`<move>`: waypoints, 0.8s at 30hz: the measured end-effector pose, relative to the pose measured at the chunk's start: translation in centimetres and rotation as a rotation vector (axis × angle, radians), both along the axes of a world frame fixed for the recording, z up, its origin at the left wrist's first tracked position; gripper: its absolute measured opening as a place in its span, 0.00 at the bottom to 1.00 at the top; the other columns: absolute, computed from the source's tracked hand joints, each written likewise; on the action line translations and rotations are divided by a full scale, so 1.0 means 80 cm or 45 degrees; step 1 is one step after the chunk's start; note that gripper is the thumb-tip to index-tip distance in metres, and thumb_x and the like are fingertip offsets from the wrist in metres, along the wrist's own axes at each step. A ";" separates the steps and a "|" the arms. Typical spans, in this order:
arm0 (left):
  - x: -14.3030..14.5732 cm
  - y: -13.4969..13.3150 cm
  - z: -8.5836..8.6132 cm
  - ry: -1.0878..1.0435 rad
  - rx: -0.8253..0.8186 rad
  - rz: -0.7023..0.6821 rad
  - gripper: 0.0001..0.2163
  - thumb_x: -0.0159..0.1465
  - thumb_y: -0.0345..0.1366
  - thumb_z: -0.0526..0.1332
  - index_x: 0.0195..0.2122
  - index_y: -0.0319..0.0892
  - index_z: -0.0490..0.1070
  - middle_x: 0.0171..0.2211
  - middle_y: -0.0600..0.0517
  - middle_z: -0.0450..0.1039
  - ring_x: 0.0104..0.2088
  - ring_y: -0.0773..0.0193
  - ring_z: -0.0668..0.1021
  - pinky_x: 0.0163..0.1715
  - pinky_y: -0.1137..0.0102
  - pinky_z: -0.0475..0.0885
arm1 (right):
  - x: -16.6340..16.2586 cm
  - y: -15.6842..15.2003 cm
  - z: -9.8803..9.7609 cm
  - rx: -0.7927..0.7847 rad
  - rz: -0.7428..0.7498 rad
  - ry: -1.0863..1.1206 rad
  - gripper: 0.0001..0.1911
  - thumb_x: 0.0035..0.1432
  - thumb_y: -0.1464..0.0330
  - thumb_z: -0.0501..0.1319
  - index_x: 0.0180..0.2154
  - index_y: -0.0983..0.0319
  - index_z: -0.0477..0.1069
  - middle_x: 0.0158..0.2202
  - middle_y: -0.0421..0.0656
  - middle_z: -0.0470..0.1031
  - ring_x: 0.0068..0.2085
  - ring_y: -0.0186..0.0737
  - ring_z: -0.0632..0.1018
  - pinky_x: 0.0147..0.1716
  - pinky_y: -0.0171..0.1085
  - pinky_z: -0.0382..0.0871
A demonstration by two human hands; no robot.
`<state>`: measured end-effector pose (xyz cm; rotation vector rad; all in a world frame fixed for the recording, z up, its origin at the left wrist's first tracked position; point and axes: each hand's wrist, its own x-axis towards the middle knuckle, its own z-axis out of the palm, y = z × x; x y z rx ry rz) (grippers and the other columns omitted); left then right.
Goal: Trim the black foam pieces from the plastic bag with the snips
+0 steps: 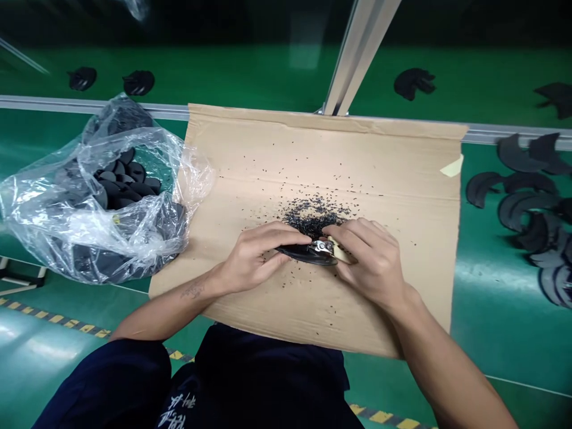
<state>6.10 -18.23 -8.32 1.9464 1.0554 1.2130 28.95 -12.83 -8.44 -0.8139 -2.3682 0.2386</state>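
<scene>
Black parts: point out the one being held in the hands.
The black part over the cardboard sheet, gripped between left hand and right hand; the others lie untouched.

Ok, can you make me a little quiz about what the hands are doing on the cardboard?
1. True or false: both hands hold the flat black part over the cardboard sheet.
2. Which hand grips the small metal-tipped tool? A) left hand B) right hand
3. What lies just beyond the fingers on the cardboard?

Key:
1. True; the left hand and right hand meet on it.
2. B
3. A heap of black shavings.
</scene>
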 end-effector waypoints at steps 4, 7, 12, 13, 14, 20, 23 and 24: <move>0.001 0.000 -0.001 -0.019 -0.010 0.005 0.15 0.66 0.24 0.61 0.52 0.42 0.76 0.43 0.47 0.81 0.45 0.64 0.81 0.46 0.67 0.79 | 0.000 -0.002 0.000 0.032 -0.028 -0.022 0.10 0.63 0.74 0.60 0.44 0.63 0.77 0.31 0.45 0.79 0.31 0.39 0.75 0.30 0.39 0.64; 0.001 -0.001 -0.003 -0.036 -0.008 0.017 0.14 0.66 0.25 0.61 0.51 0.42 0.77 0.43 0.47 0.81 0.45 0.64 0.82 0.46 0.68 0.79 | -0.001 -0.004 0.002 0.101 -0.080 -0.061 0.09 0.64 0.74 0.59 0.43 0.62 0.77 0.29 0.44 0.78 0.29 0.38 0.74 0.30 0.39 0.66; 0.003 -0.001 -0.007 -0.060 -0.005 0.023 0.15 0.66 0.24 0.62 0.51 0.43 0.77 0.44 0.47 0.82 0.45 0.65 0.83 0.45 0.69 0.80 | -0.003 -0.007 0.005 0.251 -0.129 -0.128 0.05 0.64 0.74 0.62 0.38 0.62 0.77 0.24 0.41 0.76 0.25 0.36 0.72 0.26 0.39 0.64; 0.003 -0.001 -0.007 -0.061 -0.006 0.019 0.14 0.66 0.25 0.62 0.51 0.43 0.77 0.43 0.48 0.82 0.44 0.65 0.83 0.45 0.69 0.80 | -0.004 -0.008 0.005 0.242 -0.121 -0.117 0.05 0.63 0.74 0.62 0.37 0.62 0.77 0.23 0.41 0.76 0.25 0.35 0.72 0.26 0.38 0.64; 0.004 -0.001 -0.006 -0.061 -0.011 0.015 0.14 0.66 0.25 0.62 0.51 0.43 0.77 0.43 0.48 0.82 0.44 0.65 0.83 0.45 0.69 0.80 | -0.004 -0.008 0.005 0.206 -0.107 -0.096 0.06 0.64 0.75 0.61 0.37 0.62 0.77 0.23 0.40 0.76 0.24 0.35 0.72 0.26 0.38 0.65; 0.000 -0.003 0.006 0.037 -0.130 0.010 0.11 0.65 0.29 0.64 0.48 0.40 0.76 0.42 0.47 0.82 0.42 0.64 0.83 0.44 0.70 0.79 | -0.002 -0.003 -0.001 0.014 -0.075 0.017 0.07 0.63 0.76 0.59 0.37 0.63 0.76 0.28 0.42 0.78 0.27 0.35 0.75 0.28 0.36 0.67; -0.003 -0.004 0.017 0.143 -0.210 -0.042 0.14 0.65 0.29 0.62 0.52 0.40 0.73 0.46 0.46 0.81 0.44 0.62 0.83 0.45 0.69 0.79 | 0.000 0.000 0.000 0.165 -0.168 -0.131 0.07 0.61 0.76 0.59 0.37 0.63 0.75 0.28 0.43 0.77 0.29 0.38 0.73 0.28 0.38 0.63; -0.003 -0.003 0.021 0.197 -0.219 -0.075 0.15 0.66 0.29 0.61 0.54 0.40 0.72 0.47 0.45 0.80 0.45 0.61 0.83 0.46 0.68 0.79 | 0.000 0.001 0.002 0.203 -0.177 -0.180 0.07 0.61 0.76 0.58 0.38 0.63 0.75 0.28 0.43 0.77 0.29 0.39 0.73 0.29 0.38 0.62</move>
